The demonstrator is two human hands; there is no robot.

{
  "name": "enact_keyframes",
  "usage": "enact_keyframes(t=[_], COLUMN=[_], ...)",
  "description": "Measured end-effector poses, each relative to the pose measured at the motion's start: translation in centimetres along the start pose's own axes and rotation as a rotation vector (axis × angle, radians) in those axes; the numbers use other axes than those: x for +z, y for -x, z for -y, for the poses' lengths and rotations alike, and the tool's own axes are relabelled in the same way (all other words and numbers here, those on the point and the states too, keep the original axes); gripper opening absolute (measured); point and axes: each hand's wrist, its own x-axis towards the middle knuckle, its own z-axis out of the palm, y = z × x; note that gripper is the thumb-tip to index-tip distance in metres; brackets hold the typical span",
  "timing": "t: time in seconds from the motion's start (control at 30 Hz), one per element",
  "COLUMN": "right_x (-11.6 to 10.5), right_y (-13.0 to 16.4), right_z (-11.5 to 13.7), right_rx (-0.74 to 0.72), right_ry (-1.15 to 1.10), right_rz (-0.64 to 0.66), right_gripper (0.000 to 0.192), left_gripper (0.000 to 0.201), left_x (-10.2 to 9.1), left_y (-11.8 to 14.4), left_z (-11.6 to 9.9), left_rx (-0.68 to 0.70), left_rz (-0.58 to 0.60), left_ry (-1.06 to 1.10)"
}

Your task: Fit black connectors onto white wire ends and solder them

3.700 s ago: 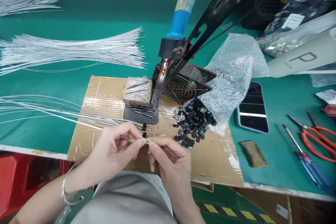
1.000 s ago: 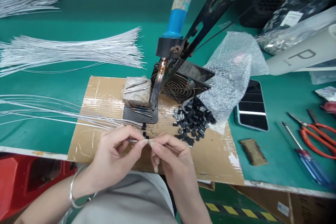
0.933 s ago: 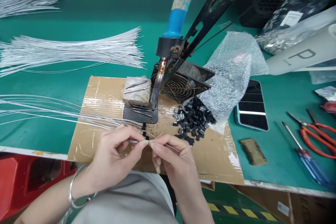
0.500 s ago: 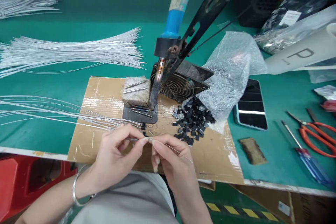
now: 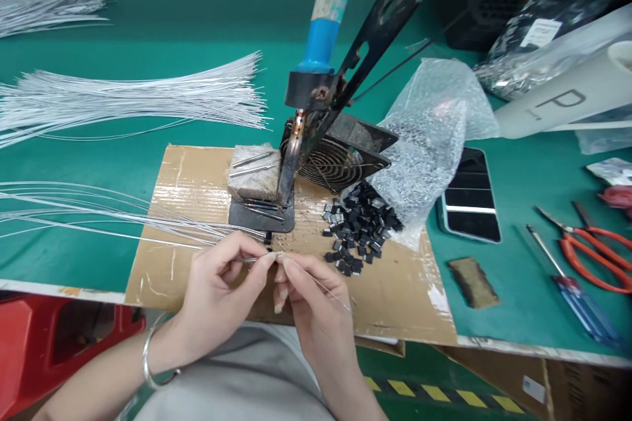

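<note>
Just in front of the soldering iron [image 5: 299, 125], my two hands meet fingertip to fingertip over the cardboard. My left hand [image 5: 222, 296] is closed, thumb and forefinger pinching a thin grey wire [image 5: 251, 260]. My right hand [image 5: 316, 302] pinches a fine wire [image 5: 332, 291], whose tail runs back across its fingers. Fingertips hide the spot where the two pieces meet. White wires [image 5: 197, 227] spread out left of my left hand, some ending at a small black piece [image 5: 267, 237]. Beyond my right hand lies a pile of small black connectors [image 5: 365, 220].
Behind the cardboard sheet [image 5: 168, 191] edge lies a bundle of white wires [image 5: 143, 99]. A small fan [image 5: 330, 164] stands behind the iron, beside a wrapped block [image 5: 254, 174]. Rightward are a plastic bag [image 5: 429, 118], phone [image 5: 471, 197], screwdriver [image 5: 575, 296] and orange-handled pliers [image 5: 587, 253].
My right hand has shifted slightly left and its lower fingers have moved under the pinch. Both hands keep their pinch. The whole view has slid a little.
</note>
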Motion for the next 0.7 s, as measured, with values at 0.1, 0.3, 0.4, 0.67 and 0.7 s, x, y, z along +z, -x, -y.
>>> enact_keyframes(t=[0.1, 0.3, 0.4, 0.67, 0.7], right_x=[-1.6, -5.9, -6.9, -6.8, -6.6], right_y=[0.0, -2.3, -3.5, -4.3, -4.2], right_z=[0.8, 4.0, 4.6, 4.4, 4.4], right_rx=[-0.223, -0.996, -1.05, -1.096, -1.092], right_ry=[0.291, 1.482, 1.65, 1.7, 1.678], right_rz=[-0.025, -0.218, -0.113, -0.129, -0.144], right_gripper=[0.018, 0.011, 0.006, 0.006, 0.007], left_gripper=[0.013, 0.008, 0.008, 0.007, 0.008], left_x=[-0.3, -0.7, -0.8, -0.8, -0.8], left_y=[-0.4, -0.9, -0.7, -0.8, -0.9], left_z=[-0.4, -0.8, -0.7, -1.1, -1.2], left_rx=[-0.05, -0.107, -0.114, -0.1, -0.097], left_rz=[-0.021, -0.055, -0.06, -0.06, -0.063], left_ry=[-0.003, 0.01, 0.01, 0.028, 0.033])
